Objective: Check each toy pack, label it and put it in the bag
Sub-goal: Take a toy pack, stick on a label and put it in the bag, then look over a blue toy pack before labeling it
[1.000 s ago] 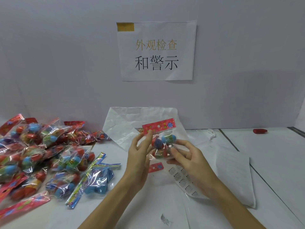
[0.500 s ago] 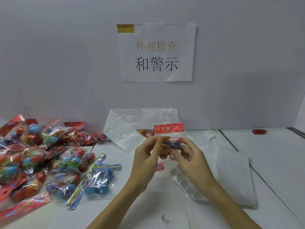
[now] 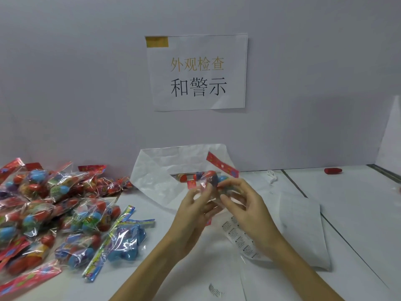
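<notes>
Left hand [image 3: 193, 210] and right hand [image 3: 246, 208] both pinch one toy pack [image 3: 213, 181], held above the counter [image 3: 347, 213] just in front of the white bag [image 3: 165, 168]. Pack's red header tilts up-right. Label strip [image 3: 240, 240] lies on counter under right wrist. Loose packs [image 3: 54, 213] piled at left. Paper sign [image 3: 197, 72] taped to wall.

Grey wall [image 3: 86, 83] w/ taped paper sign [image 3: 197, 72]; white table [image 3: 358, 209].
</notes>
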